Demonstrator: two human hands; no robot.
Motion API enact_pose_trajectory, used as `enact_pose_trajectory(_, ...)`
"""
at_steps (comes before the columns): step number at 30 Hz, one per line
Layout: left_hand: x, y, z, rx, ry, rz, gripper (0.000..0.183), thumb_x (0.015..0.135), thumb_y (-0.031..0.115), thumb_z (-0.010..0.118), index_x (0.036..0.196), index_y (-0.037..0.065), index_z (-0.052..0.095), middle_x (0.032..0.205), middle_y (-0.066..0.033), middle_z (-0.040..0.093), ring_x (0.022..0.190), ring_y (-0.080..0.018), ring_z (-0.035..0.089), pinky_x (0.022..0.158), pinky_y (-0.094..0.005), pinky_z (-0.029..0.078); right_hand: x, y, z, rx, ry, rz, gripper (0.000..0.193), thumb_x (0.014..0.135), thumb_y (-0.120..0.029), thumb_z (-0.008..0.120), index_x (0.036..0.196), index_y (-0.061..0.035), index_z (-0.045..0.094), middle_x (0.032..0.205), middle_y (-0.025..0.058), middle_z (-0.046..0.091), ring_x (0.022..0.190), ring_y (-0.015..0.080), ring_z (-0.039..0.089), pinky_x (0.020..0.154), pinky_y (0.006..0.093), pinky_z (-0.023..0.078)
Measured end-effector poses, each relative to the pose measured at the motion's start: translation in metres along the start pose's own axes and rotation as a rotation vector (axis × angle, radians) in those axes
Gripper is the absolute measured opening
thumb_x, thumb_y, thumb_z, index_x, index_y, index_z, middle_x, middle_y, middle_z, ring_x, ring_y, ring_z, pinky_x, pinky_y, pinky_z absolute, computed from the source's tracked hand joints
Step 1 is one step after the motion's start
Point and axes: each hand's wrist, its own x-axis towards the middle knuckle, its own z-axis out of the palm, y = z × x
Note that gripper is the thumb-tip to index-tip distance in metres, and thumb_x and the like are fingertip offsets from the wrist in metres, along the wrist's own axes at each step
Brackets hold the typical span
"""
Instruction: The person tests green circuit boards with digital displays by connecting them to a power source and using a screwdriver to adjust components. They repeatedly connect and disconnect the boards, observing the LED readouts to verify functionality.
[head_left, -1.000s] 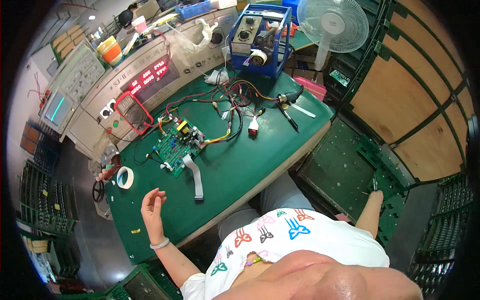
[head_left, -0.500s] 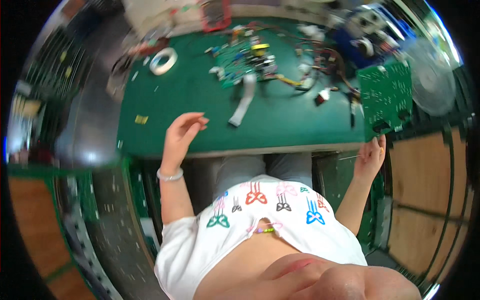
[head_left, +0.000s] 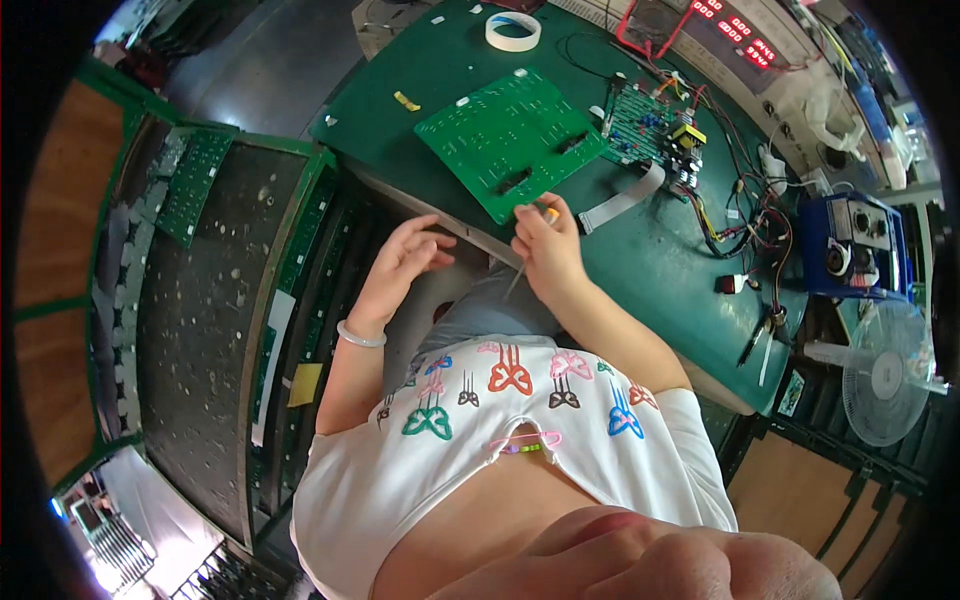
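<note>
My right hand (head_left: 550,250) pinches the near corner of a large green circuit board (head_left: 490,130), which is held tilted over the table's near left part. Two black connectors show on its face. A thin metal rod (head_left: 515,281) pokes out below the same hand, and a small yellow-orange piece (head_left: 551,214) shows at its fingers; whether these belong to one tool I cannot tell. My left hand (head_left: 408,258) holds nothing, fingers apart and loosely bent, just off the table's edge. Right of the held board lies a populated circuit board (head_left: 640,125) with a grey ribbon cable (head_left: 625,198).
On the green table (head_left: 380,110) lie a roll of tape (head_left: 513,32) and a yellow scrap (head_left: 406,101). Wires (head_left: 735,235) run along the right side towards a blue bin (head_left: 855,245). A fan (head_left: 885,375) stands right. At left is a dark rack (head_left: 215,300) with another board (head_left: 195,185).
My right hand has carried the green board from the far right to the table's left side, near my left hand. The view has turned, bringing the rack at left further into sight.
</note>
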Motion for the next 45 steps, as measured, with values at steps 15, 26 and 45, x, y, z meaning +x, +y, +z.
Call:
enact_pose_trajectory(15, 0.073, 0.031, -0.005, 0.514, 0.564, 0.136, 0.066, 0.092, 0.047, 0.071, 0.128, -0.007, 0.057, 0.080, -0.0109, 0.068, 0.066, -0.0132, 0.064, 0.063, -0.0300, 0.051, -0.006, -0.069, -0.026, -1.635, 0.133, -0.597, 0.057, 0.091, -0.045, 0.070, 0.118, 0.0027, 0.057, 0.087, 0.0202, 0.071, 0.078, 0.0370, 0.071, 0.067, 0.0443, 0.057)
enact_pose_trajectory(26, 0.090, 0.043, -0.005, 0.485, 0.420, 0.062, 0.049, 0.093, 0.045, 0.070, 0.097, -0.003, 0.072, 0.073, -0.0036, 0.067, 0.056, -0.0075, 0.057, 0.052, -0.0220, 0.045, 0.019, -0.055, -0.026, -1.419, 0.081, -0.403, 0.065, 0.096, -0.046, 0.063, 0.123, 0.0120, 0.050, 0.086, 0.0254, 0.071, 0.082, 0.0413, 0.071, 0.072, 0.0487, 0.055)
enact_pose_trajectory(45, 0.094, 0.043, 0.021, 0.267, 0.393, 0.084, 0.033, 0.083, 0.025, 0.084, 0.095, 0.005, 0.061, 0.081, -0.0031, 0.065, 0.053, -0.0080, 0.054, 0.042, -0.0218, 0.041, 0.024, -0.058, -0.006, -1.526, 0.227, -0.408, 0.108, 0.071, -0.076, 0.072, 0.114, 0.0184, 0.044, 0.095, 0.0344, 0.068, 0.089, 0.0469, 0.070, 0.076, 0.0484, 0.057)
